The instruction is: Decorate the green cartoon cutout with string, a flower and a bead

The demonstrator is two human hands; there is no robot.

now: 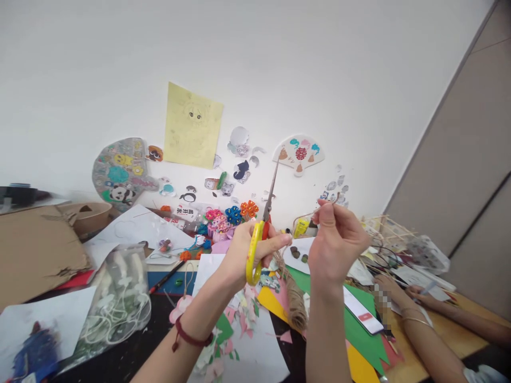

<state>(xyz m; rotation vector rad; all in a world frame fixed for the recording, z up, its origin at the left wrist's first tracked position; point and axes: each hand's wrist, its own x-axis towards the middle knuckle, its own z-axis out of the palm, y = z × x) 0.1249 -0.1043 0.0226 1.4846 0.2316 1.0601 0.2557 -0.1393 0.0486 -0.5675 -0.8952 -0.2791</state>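
Note:
My left hand (242,252) is closed around a pair of scissors (270,194) with a yellow and a red handle. The blades point up and look closed. Its thumb and forefinger are pressed together towards the right, where a thin strand seems to start. My right hand (337,242), raised beside it, pinches a piece of brown twine (302,215) between thumb and fingers. The strand arcs between the two hands, and a short end sticks up past my right fingertips. Below them a spool of brown twine (296,303) lies on the table, partly hidden by my right forearm.
Paper scraps (239,319) cover a white sheet in front. Green card (361,340) and a phone (362,311) lie right. A bag of white cords (120,298) and cardboard (35,250) are left. Another person's hands (389,295) work at the far right. Crochet flowers (233,214) stand by the wall.

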